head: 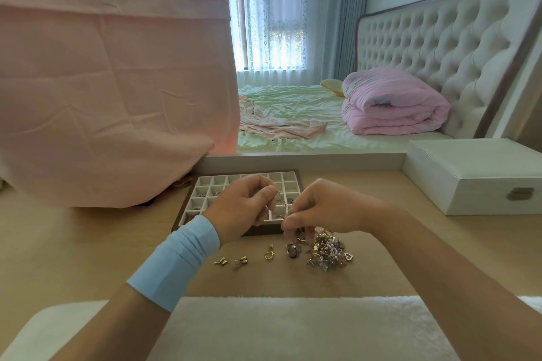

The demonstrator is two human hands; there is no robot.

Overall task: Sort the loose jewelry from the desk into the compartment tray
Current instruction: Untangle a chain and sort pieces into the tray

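Tabletop [88,243]: carries the tray and the loose jewelry close in front of the person.
Compartment tray [289,176]: lies beyond the hands, a few cells already holding pieces.
Jewelry pile [325,252]: heaped under the right hand; several pieces lie apart to its left.
Left hand [237,208]: pinches the chain's upper end.
Right hand [325,208]: pinches the lower end, likely to straighten it.
Chain [280,204]: stretched between both hands above the tray.
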